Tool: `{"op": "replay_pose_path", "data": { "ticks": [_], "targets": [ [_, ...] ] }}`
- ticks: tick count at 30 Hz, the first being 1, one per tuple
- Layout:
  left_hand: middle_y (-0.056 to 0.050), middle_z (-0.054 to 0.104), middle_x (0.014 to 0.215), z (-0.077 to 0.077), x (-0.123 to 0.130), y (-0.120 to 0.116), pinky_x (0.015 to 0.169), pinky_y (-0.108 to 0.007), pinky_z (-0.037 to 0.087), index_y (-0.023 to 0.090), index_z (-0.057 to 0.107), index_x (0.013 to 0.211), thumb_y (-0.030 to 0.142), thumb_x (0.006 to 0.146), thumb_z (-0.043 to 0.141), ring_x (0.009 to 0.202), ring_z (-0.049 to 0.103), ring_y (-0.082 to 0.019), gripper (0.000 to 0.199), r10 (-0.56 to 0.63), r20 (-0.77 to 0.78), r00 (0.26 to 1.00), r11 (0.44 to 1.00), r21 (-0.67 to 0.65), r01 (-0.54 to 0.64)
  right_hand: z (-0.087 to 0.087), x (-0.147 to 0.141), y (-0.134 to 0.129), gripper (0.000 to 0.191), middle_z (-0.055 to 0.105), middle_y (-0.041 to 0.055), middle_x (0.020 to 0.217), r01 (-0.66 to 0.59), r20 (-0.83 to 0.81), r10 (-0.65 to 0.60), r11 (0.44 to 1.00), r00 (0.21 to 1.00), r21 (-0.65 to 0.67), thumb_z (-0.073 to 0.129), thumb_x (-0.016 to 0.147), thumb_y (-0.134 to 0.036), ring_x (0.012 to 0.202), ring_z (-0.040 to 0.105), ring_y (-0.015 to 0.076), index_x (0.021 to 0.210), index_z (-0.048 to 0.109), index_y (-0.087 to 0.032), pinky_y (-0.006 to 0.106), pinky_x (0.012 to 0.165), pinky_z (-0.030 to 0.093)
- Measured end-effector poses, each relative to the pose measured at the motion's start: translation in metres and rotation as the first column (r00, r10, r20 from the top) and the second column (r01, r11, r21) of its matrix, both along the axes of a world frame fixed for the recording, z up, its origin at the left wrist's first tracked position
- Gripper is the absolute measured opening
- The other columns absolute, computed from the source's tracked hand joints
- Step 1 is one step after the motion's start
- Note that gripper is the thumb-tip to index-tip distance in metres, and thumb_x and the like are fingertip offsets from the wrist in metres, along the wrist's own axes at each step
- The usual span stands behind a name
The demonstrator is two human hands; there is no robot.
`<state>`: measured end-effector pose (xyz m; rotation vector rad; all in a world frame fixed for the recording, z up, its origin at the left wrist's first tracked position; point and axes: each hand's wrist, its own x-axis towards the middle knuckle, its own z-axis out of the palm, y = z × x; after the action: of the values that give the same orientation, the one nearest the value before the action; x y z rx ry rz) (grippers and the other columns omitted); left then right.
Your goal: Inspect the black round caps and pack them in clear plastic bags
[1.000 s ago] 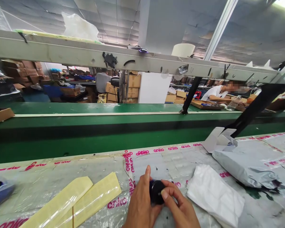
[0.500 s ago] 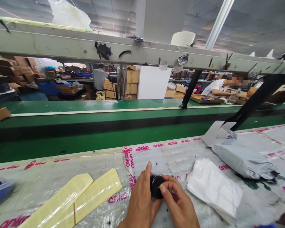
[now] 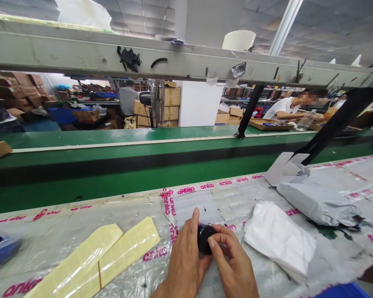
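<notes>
Between my hands is a round, glossy black object (image 3: 204, 239) with a bit of blue at its upper edge. My left hand (image 3: 186, 256) holds it from the left, palm side against it and index finger pointing up. The thumb and fingertips of my right hand (image 3: 231, 256) press on its right side. The underside of the object is hidden by my hands. Yellow printed strips (image 3: 129, 250) lie on the plastic-covered table to the left, and a stack of thin white sheets or bags (image 3: 279, 240) lies to the right.
A grey plastic bag (image 3: 320, 205) and an open white box (image 3: 284, 169) sit at the right. A blue item (image 3: 3, 250) is at the far left. Beyond the table (image 3: 118, 207) runs a green surface (image 3: 127, 178), under a grey beam (image 3: 186, 62). A person (image 3: 281, 108) works across.
The view has shifted slightly, showing a blue edge at the lower right. Both hands keep hold of the black object, with little change in their grip.
</notes>
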<state>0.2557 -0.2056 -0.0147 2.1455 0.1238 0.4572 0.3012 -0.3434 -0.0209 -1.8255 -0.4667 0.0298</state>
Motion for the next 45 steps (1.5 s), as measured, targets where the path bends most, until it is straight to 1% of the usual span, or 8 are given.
{"op": "replay_pose_path", "data": {
  "ticks": [7, 14, 22, 29, 32, 38, 41, 45],
  "targets": [
    [-0.009, 0.058, 0.131, -0.003, 0.000, 0.000, 0.098, -0.049, 0.052, 0.037, 0.010, 0.158, 0.012, 0.085, 0.070, 0.117, 0.060, -0.029, 0.098, 0.016, 0.032, 0.999, 0.999, 0.040, -0.018, 0.001, -0.001, 0.004, 0.021, 0.063, 0.0094, 0.124, 0.051, 0.071, -0.049, 0.998, 0.996, -0.020, 0.057, 0.098, -0.039, 0.112, 0.063, 0.0259, 0.091, 0.071, -0.024, 0.032, 0.084, 0.058],
    [-0.008, 0.055, 0.137, -0.002, 0.000, 0.002, 0.099, -0.050, 0.052, 0.043, 0.004, 0.157, 0.012, 0.088, 0.067, 0.122, 0.058, -0.029, 0.099, -0.010, 0.033, 0.999, 0.998, 0.065, 0.008, 0.003, -0.001, 0.004, 0.020, 0.064, 0.0097, 0.122, 0.068, 0.029, -0.068, 0.997, 0.997, -0.018, 0.061, 0.095, -0.038, 0.110, 0.065, 0.0265, 0.086, 0.072, -0.024, 0.031, 0.083, 0.059],
    [-0.008, 0.056, 0.138, -0.002, -0.001, 0.002, 0.098, -0.049, 0.054, 0.040, 0.009, 0.157, 0.014, 0.089, 0.064, 0.119, 0.061, -0.028, 0.092, 0.005, 0.018, 1.000, 0.997, 0.077, -0.007, 0.013, -0.001, 0.009, 0.021, 0.067, 0.0105, 0.117, 0.121, -0.032, -0.119, 0.991, 0.992, 0.050, 0.065, 0.089, -0.040, 0.107, 0.066, 0.0278, 0.080, 0.073, -0.024, 0.032, 0.080, 0.059],
    [-0.007, 0.056, 0.137, -0.002, 0.000, 0.003, 0.098, -0.047, 0.055, 0.041, 0.010, 0.156, 0.012, 0.088, 0.062, 0.119, 0.061, -0.027, 0.091, -0.006, 0.026, 1.000, 0.998, 0.064, 0.004, 0.019, -0.001, 0.009, 0.028, 0.068, 0.0104, 0.117, 0.144, -0.212, -0.114, 0.981, 0.971, 0.133, 0.068, 0.085, -0.050, 0.100, 0.069, 0.0283, 0.087, 0.067, -0.022, 0.035, 0.081, 0.060],
    [-0.006, 0.055, 0.138, -0.001, 0.000, 0.003, 0.099, -0.047, 0.054, 0.042, 0.009, 0.157, 0.011, 0.086, 0.064, 0.119, 0.061, -0.026, 0.095, -0.005, 0.020, 1.000, 0.998, 0.063, 0.004, 0.020, 0.001, 0.008, 0.034, 0.071, 0.0083, 0.108, 0.149, -0.274, -0.107, 0.979, 0.956, 0.136, 0.064, 0.089, -0.054, 0.095, 0.070, 0.0265, 0.102, 0.066, -0.022, 0.036, 0.084, 0.057],
    [-0.005, 0.057, 0.136, -0.002, 0.002, 0.005, 0.101, -0.045, 0.053, 0.042, 0.011, 0.156, 0.014, 0.085, 0.066, 0.121, 0.061, -0.026, 0.094, 0.006, -0.006, 1.000, 1.000, -0.012, -0.006, 0.019, 0.007, 0.010, 0.046, 0.071, 0.0104, 0.113, 0.139, -0.329, -0.094, 0.984, 0.940, 0.114, 0.066, 0.085, -0.057, 0.105, 0.066, 0.0302, 0.114, 0.064, -0.020, 0.041, 0.089, 0.054],
    [-0.006, 0.057, 0.137, -0.003, 0.002, 0.006, 0.100, -0.045, 0.053, 0.039, 0.015, 0.156, 0.015, 0.086, 0.064, 0.122, 0.061, -0.026, 0.089, 0.008, -0.029, 1.000, 0.999, -0.048, -0.009, 0.021, 0.009, 0.011, 0.046, 0.071, 0.0094, 0.109, 0.098, -0.305, -0.084, 0.995, 0.949, 0.031, 0.071, 0.080, -0.052, 0.101, 0.065, 0.0307, 0.112, 0.064, -0.020, 0.041, 0.082, 0.053],
    [-0.006, 0.057, 0.138, -0.005, 0.003, 0.008, 0.105, -0.048, 0.049, 0.038, 0.016, 0.156, 0.015, 0.086, 0.063, 0.124, 0.060, -0.026, 0.088, -0.015, -0.041, 0.999, 0.997, -0.081, 0.011, 0.025, 0.011, 0.011, 0.039, 0.072, 0.0076, 0.103, 0.057, -0.283, -0.047, 0.998, 0.958, 0.025, 0.067, 0.085, -0.055, 0.098, 0.065, 0.0290, 0.104, 0.065, -0.021, 0.039, 0.079, 0.050]
  ]
}}
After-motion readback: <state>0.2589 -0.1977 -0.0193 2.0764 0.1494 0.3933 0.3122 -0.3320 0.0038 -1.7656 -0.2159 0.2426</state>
